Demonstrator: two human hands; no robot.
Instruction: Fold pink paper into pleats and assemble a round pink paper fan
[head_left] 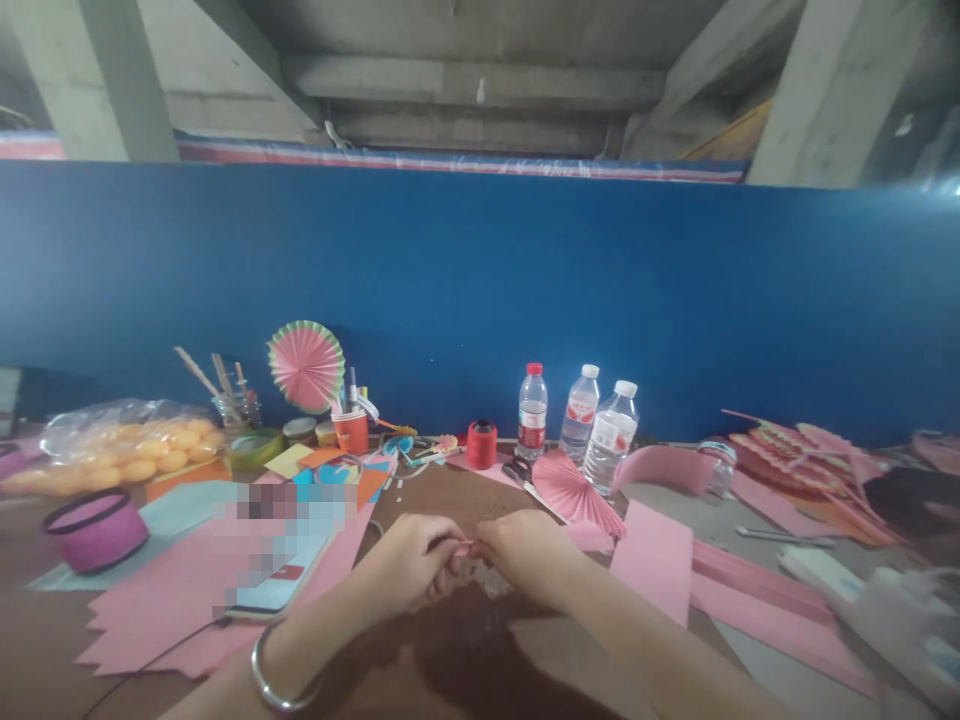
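Note:
At the middle of the brown table, my left hand [421, 562] and my right hand [517, 550] meet. Their fingers are closed around a small pink piece [466, 548], mostly hidden by the fingertips. A silver bangle [274, 670] circles my left wrist. Just beyond my right hand lie a folded pink paper fan [576, 495] and dark-handled scissors [519, 470]. A red thread spool [482, 445] stands behind my hands.
Three plastic bottles [532, 415] stand by the blue partition [450, 270]. Pink sheets [165, 600] and a purple ring [97, 530] lie left, near a bag of orange balls [142, 450]. More pink paper [656, 560] is right. A red cup [351, 432] holds pens.

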